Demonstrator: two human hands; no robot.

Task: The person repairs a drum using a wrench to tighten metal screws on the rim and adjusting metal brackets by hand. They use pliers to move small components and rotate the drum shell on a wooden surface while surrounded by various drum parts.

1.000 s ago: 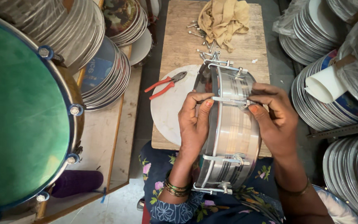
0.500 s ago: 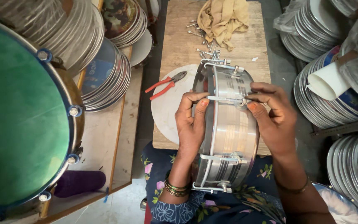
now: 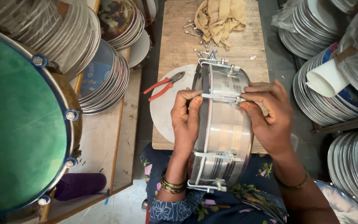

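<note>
While the shiny metal drum shell (image 3: 224,124) stands on its edge in the person's lap against the wooden board (image 3: 175,49), the left hand (image 3: 186,120) and right hand (image 3: 268,118) pinch its thin tension rod (image 3: 220,96), and it looks hard, smooth and slippery, best held by the rim.

Lighting: bright, even, apparently from overhead. Shadows soft. Mild glare on the metal drum shell (image 3: 224,124) between the hands. Focus sharp centrally; wide-angle distortion bends the edges.

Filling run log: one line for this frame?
left hand: pinching tension rod | right hand: at rod's lug end | metal drum shell: on lap
</note>
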